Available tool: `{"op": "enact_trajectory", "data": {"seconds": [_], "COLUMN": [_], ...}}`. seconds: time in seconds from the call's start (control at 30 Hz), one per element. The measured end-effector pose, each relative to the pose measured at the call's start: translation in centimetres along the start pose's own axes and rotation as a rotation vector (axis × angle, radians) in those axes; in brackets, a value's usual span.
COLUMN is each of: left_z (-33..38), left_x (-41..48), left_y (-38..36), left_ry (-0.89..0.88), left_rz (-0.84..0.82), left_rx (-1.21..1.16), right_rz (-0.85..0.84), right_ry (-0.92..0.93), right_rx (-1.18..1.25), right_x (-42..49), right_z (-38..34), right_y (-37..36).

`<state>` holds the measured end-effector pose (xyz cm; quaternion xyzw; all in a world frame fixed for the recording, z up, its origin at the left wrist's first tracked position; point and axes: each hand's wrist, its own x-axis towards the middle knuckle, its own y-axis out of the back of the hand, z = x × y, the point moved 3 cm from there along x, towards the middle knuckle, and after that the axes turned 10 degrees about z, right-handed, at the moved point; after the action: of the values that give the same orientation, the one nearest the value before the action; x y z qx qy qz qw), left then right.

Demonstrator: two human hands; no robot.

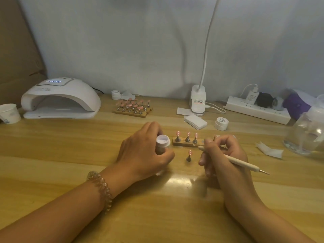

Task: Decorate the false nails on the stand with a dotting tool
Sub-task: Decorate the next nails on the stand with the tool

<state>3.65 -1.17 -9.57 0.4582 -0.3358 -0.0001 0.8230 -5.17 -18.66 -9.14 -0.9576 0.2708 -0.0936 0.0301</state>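
Observation:
A small wooden stand (182,144) at the table's middle carries three pink false nails (188,134) on metal holders, each dotted white. One more nail on its holder (189,156) stands alone on the table in front of the stand. My left hand (145,155) grips a small open white jar (163,140) just left of the stand. My right hand (224,155) holds a cream dotting tool (242,163), one end near the stand's right end, the metal tip of the other end pointing right.
A white nail lamp (60,99) sits at the back left beside a paper cup (9,113). Another stand of pink nails (133,106), two white jars (221,123), wipes (195,121), a desk lamp base (198,100), a power strip (257,110) and a glass jar (306,134) line the back and right.

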Motion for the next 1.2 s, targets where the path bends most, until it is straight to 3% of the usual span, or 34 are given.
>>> {"op": "enact_trajectory", "data": {"seconds": [0.17, 0.3, 0.37, 0.47, 0.53, 0.63, 0.77, 1.2], "left_z": [-2.3, -2.3, -1.8, 0.5, 2.2, 3.0, 3.2, 3.3], "left_x": [0.9, 0.9, 0.9, 0.5, -0.1, -0.9, -0.9, -0.9], "left_y": [-0.5, -0.8, -0.3, 0.8, 0.5, -0.9, -1.7, -1.6], "left_ry": [0.146, 0.163, 0.12, -0.106, -0.169, -0.091, -0.009, -0.065], "left_rz": [-0.008, -0.007, 0.052, 0.177, 0.114, -0.062, -0.158, -0.155], "left_rx": [0.077, 0.083, 0.075, 0.042, -0.011, -0.137, -0.291, -0.353], "right_rz": [0.075, 0.04, 0.023, 0.018, 0.035, 0.045, 0.043, 0.013], "right_ry": [-0.007, -0.058, -0.065, -0.065, -0.065, -0.065, -0.062, -0.041], "right_rx": [-0.038, -0.025, -0.036, -0.061, -0.062, -0.065, -0.084, -0.158], "right_x": [0.9, 1.2, 1.2, 1.3, 1.3, 1.3, 1.4, 1.5], "right_z": [-0.3, 0.0, 0.3, 0.3, 0.3, 0.3, 0.3, 0.6], "right_y": [0.5, 0.6, 0.6, 0.6, 0.6, 0.5, 0.3, 0.1]}}
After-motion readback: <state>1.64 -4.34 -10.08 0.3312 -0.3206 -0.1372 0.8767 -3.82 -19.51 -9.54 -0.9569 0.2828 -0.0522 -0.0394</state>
